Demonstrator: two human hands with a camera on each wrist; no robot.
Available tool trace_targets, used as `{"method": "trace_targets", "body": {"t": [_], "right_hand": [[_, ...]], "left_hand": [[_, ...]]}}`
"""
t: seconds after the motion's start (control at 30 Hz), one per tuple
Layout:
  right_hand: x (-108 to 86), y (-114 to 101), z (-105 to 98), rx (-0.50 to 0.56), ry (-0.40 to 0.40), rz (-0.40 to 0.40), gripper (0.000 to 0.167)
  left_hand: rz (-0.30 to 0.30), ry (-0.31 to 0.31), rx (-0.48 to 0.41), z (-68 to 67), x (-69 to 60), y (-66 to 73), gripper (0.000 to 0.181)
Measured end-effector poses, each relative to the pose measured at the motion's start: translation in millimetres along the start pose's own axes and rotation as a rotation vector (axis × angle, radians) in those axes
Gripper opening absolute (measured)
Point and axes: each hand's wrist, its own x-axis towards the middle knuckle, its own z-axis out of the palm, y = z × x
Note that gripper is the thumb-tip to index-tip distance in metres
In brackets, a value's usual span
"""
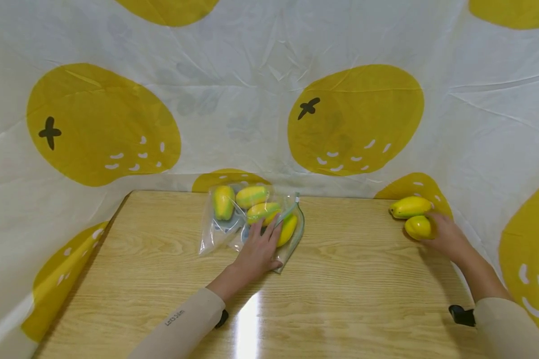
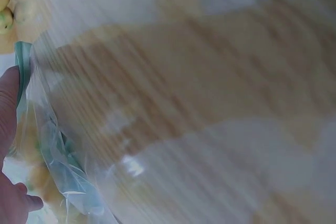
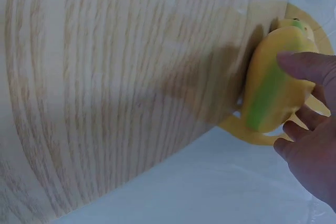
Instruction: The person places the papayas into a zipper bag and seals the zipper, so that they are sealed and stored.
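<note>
A clear zip bag (image 1: pixel 290 248) with a green closure lies at the back of the table, left of centre, with several yellow-green fruits (image 1: pixel 263 212) in and around the clear plastic. Fingers spread, the left hand (image 1: pixel 256 254) rests on the bag; the left wrist view shows its fingers beside the green closure (image 2: pixel 22 66). At the table's back right, the right hand (image 1: pixel 446 237) grips a yellow fruit (image 1: pixel 417 228), which touches another yellow fruit (image 1: pixel 410 207) behind it. In the right wrist view, the thumb lies on the green-striped fruit (image 3: pixel 270 85) and the other fingers are partly hidden.
The wooden table (image 1: pixel 341 279) meets a white cloth (image 1: pixel 238 109) with big yellow fruit prints at its back and sides. Another clear bag (image 1: pixel 213 237) with a fruit (image 1: pixel 224 202) over it lies at the left of the group.
</note>
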Motion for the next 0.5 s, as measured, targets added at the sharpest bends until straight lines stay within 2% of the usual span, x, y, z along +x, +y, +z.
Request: {"method": "trace_targets", "body": {"t": [0.1,0.23,0.4,0.5], "right_hand": [[-2.5,7.7,5.4,-0.033,0.021,-0.024,0.08],[-6.4,12.7,10.9,-0.055,0.04,-0.01,0.077],[-6.9,9.1,12.0,-0.048,-0.031,0.016,0.079],[-7.4,7.3,13.3,-0.054,-0.055,-0.004,0.079]], "left_hand": [[0.01,0.005,-0.001,-0.7,0.1,-0.6,0.124],[0.017,-0.003,0.005,-1.3,0.0,-0.1,0.124],[0.011,0.001,-0.007,0.3,-0.1,-1.5,0.124],[0.005,-0.002,-0.01,0.6,-0.1,-2.6,0.124]]}}
